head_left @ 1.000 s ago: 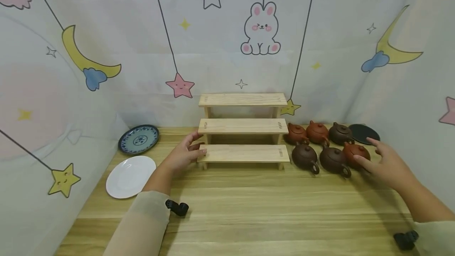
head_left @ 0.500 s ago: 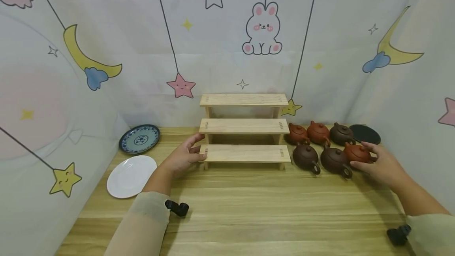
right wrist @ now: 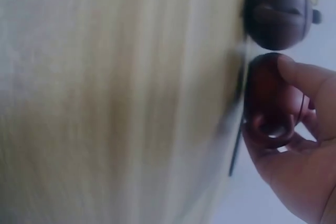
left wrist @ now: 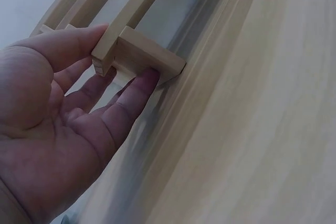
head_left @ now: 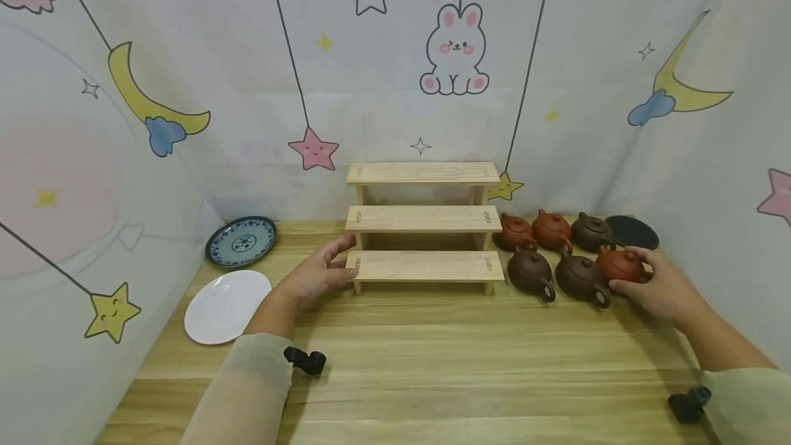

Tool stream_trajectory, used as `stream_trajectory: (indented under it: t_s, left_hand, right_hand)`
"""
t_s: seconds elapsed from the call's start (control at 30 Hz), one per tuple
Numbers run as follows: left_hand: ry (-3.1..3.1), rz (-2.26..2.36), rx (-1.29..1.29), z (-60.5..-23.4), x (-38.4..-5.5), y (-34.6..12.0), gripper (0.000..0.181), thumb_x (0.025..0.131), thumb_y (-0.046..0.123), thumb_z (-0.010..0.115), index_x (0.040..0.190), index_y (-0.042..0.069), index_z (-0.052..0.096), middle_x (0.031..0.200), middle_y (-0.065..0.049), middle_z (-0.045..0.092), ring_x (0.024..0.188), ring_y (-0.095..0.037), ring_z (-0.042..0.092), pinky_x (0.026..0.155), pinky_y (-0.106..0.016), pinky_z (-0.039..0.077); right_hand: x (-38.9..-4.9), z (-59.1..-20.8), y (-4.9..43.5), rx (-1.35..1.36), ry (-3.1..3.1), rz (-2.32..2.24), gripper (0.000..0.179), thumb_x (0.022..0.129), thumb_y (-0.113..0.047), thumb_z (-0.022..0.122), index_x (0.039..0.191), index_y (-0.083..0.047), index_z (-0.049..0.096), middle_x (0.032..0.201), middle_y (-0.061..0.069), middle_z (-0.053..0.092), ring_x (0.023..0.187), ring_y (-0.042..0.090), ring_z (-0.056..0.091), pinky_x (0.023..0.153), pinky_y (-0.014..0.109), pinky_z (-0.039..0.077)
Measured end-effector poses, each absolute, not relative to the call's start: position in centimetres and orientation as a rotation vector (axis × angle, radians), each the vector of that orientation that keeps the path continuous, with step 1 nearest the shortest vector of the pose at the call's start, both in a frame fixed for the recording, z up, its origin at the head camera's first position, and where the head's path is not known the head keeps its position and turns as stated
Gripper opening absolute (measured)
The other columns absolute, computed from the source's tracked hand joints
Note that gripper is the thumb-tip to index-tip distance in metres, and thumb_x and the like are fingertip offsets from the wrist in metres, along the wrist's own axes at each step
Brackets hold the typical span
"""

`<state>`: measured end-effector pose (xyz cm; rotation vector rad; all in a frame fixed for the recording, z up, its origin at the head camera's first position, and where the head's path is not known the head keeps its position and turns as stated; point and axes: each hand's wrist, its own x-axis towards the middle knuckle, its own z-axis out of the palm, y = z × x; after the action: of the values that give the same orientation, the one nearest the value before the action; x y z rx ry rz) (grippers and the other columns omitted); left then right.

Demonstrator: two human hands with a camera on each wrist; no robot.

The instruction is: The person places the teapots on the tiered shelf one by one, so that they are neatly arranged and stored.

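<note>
At the middle back stands a three-tier wooden display stand. My left hand holds the left end of its lowest step. In the left wrist view the thumb lies against the board's end and the fingers reach the side support. Over on the right, my right hand grips a reddish-brown teapot around its body, the thumb on the near side. The right wrist view shows that teapot's looped handle facing the camera; some fingertips are hidden behind the body.
Left of the red teapot sit dark brown teapots, with more red and brown teapots behind. A black round plate lies at the back right. On the left lie a blue patterned plate and a white plate.
My right hand has moved left and closed around the reddish teapot, its thumb and fingers now on the body. The left hand has stayed at the stand's end.
</note>
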<state>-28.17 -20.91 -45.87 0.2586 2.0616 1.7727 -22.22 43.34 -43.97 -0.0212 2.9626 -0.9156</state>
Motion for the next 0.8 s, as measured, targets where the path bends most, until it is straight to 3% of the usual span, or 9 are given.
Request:
stream_trajectory:
  t_s: [0.1, 0.27, 0.47, 0.63, 0.8]
  left_hand:
    - [2.048, 1.77, 0.263, -45.9, -28.1, -21.0, 0.083, 0.103, 0.011, 0.072, 0.172, 0.019, 0.025, 0.18, -0.009, 0.02, 0.161, -0.041, 0.033, 0.108, -0.04, 0.059]
    - [2.051, 1.756, 0.268, -46.0, -28.1, -21.1, 0.082, 0.102, 0.014, 0.073, 0.171, 0.018, 0.028, 0.178, -0.013, 0.025, 0.159, -0.041, 0.038, 0.105, -0.038, 0.06]
    - [2.022, 1.751, 0.276, -46.1, -28.2, -21.0, 0.083, 0.102, 0.012, 0.072, 0.171, 0.018, 0.026, 0.178, -0.013, 0.025, 0.158, -0.04, 0.038, 0.106, -0.035, 0.059]
    - [1.986, 1.745, 0.272, -46.0, -28.1, -21.0, 0.085, 0.104, 0.01, 0.069, 0.173, 0.022, 0.022, 0.179, -0.009, 0.021, 0.158, -0.04, 0.038, 0.111, -0.039, 0.058]
    - [1.975, 1.75, 0.275, -45.8, -27.9, -21.0, 0.085, 0.104, 0.008, 0.067, 0.173, 0.023, 0.02, 0.18, -0.009, 0.018, 0.156, -0.041, 0.039, 0.113, -0.046, 0.057]
  right_hand:
    - [-21.7, -42.9, 43.1, 0.016, 2.958, -0.908, 0.099, 0.103, -0.051, 0.069, 0.168, 0.005, 0.019, 0.158, 0.045, 0.034, 0.133, 0.067, 0.047, 0.093, 0.066, 0.055]
    - [-20.9, -40.6, 41.9, 0.041, 2.981, -0.924, 0.105, 0.1, -0.059, 0.069, 0.171, -0.002, 0.017, 0.163, 0.041, 0.034, 0.138, 0.067, 0.043, 0.092, 0.066, 0.057]
    - [-20.2, -37.5, 39.2, 0.006, 2.986, -0.91, 0.109, 0.096, -0.066, 0.07, 0.172, -0.009, 0.018, 0.162, 0.04, 0.038, 0.143, 0.064, 0.041, 0.096, 0.073, 0.052]
    - [-20.0, -35.2, 35.9, -0.1, 3.028, -0.908, 0.101, 0.095, -0.062, 0.074, 0.171, -0.013, 0.027, 0.159, 0.033, 0.047, 0.139, 0.056, 0.051, 0.094, 0.065, 0.054]
    - [-19.9, -33.7, 31.8, -0.208, 3.013, -0.996, 0.093, 0.095, -0.057, 0.078, 0.168, -0.017, 0.036, 0.152, 0.024, 0.055, 0.132, 0.045, 0.059, 0.089, 0.042, 0.058]
